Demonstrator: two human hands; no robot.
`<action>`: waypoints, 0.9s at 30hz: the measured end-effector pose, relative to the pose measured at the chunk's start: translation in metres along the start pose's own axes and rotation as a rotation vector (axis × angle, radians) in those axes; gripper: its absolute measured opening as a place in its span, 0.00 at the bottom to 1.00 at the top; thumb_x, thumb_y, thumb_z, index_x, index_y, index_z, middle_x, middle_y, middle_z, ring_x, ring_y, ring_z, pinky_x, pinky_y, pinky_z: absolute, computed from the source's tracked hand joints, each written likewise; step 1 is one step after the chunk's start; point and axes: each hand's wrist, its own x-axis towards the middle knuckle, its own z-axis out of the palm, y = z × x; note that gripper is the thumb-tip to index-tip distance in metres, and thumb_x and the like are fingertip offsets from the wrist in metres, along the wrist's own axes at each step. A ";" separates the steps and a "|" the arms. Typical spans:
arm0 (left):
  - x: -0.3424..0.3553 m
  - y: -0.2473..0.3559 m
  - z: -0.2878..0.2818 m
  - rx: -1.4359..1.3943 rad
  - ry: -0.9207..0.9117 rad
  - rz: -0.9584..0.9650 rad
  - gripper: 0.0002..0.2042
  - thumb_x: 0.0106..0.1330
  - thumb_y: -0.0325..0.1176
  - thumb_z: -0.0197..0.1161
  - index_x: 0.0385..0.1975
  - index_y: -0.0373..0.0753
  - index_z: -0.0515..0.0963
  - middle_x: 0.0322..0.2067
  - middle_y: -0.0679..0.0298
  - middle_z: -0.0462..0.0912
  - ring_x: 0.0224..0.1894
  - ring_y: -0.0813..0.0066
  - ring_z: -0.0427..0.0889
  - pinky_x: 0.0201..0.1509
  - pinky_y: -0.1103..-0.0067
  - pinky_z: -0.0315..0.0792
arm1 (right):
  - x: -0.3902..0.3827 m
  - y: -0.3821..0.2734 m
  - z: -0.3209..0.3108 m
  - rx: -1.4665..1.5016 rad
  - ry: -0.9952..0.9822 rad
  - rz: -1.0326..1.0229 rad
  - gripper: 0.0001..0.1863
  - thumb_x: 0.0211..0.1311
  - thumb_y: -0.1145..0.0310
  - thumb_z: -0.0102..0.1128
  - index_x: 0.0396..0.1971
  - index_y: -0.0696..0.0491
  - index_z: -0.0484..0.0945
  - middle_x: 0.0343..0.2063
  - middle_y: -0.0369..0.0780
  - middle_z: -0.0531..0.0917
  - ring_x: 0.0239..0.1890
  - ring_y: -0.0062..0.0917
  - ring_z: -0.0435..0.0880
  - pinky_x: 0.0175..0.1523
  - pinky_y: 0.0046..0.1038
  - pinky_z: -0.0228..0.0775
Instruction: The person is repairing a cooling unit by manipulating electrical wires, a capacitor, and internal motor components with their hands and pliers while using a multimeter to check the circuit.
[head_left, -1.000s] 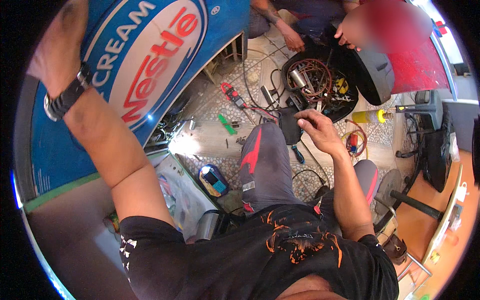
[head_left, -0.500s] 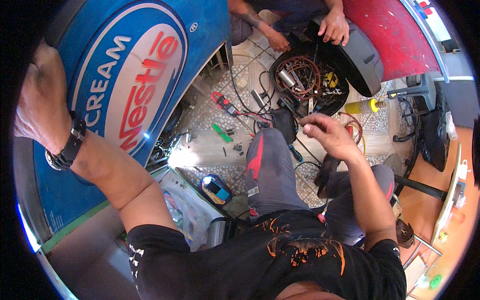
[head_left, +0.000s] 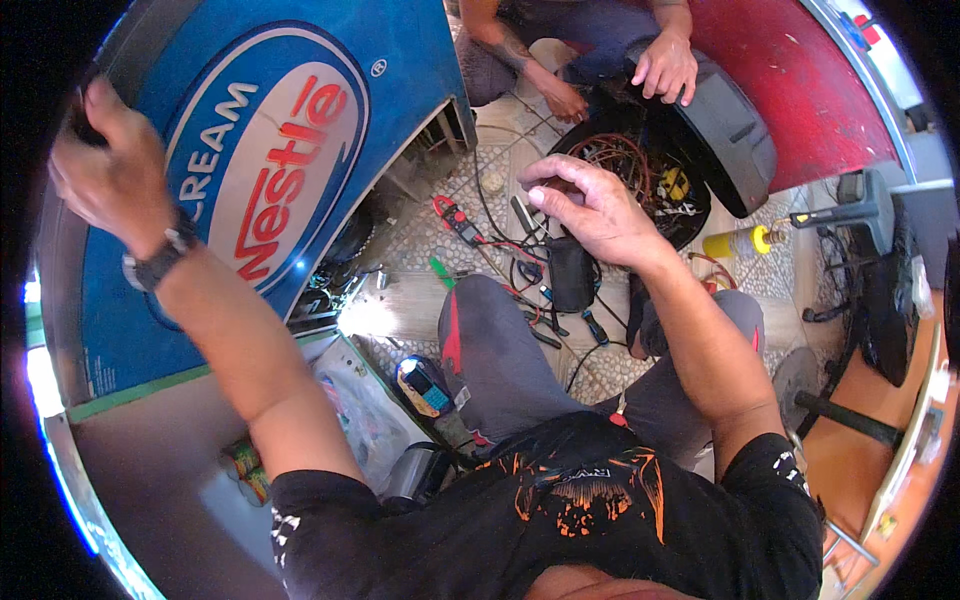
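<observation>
My left hand (head_left: 118, 175), with a dark watch (head_left: 165, 258) at the wrist, is at the upper left beside the edge of a blue freezer panel (head_left: 410, 60). Its thumb and fingers are apart, and I see nothing in them. My right hand (head_left: 598, 208) hangs in the air over the floor, fingers loosely bent and thumb a little apart, holding nothing that shows. Below it lie a small black pouch (head_left: 572, 275) and a red clamp meter (head_left: 458, 218) with leads. Behind it is an open black tool case (head_left: 725, 130) with coiled copper-coloured tubing (head_left: 612, 155), partly covered by my hand.
Another person's hands (head_left: 668, 70) are at the tool case. A yellow gas cylinder (head_left: 738, 242) lies to its right. A lit work lamp (head_left: 425, 388) stands by my knee, next to a bin with plastic bags (head_left: 365, 420). Pliers (head_left: 545, 325) and cables lie on the tiles.
My left hand has come away from the panel's edge, its fingers now spread. My right hand has moved up and left, toward the tool case. My legs and view have shifted slightly.
</observation>
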 end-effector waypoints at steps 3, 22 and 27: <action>-0.077 0.146 -0.047 -0.538 -0.140 -0.445 0.13 0.71 0.37 0.58 0.45 0.33 0.77 0.42 0.53 0.80 0.44 0.57 0.79 0.50 0.66 0.71 | -0.009 0.020 -0.008 0.033 0.060 -0.026 0.16 0.67 0.62 0.59 0.50 0.55 0.78 0.39 0.40 0.83 0.40 0.24 0.83 0.48 0.27 0.75; -0.169 0.352 -0.136 -1.333 -0.696 -0.800 0.07 0.68 0.26 0.60 0.42 0.32 0.75 0.57 0.45 0.73 0.59 0.50 0.76 0.60 0.67 0.70 | -0.004 0.028 -0.046 0.202 -0.076 -0.030 0.14 0.63 0.76 0.63 0.49 0.58 0.77 0.40 0.36 0.82 0.43 0.16 0.80 0.49 0.22 0.75; -0.168 0.361 -0.137 -1.437 -0.702 -0.997 0.09 0.72 0.32 0.57 0.41 0.32 0.75 0.59 0.48 0.71 0.59 0.56 0.74 0.61 0.68 0.68 | -0.006 0.032 -0.045 0.145 -0.088 -0.047 0.16 0.63 0.77 0.63 0.50 0.57 0.77 0.39 0.36 0.82 0.43 0.16 0.80 0.49 0.22 0.74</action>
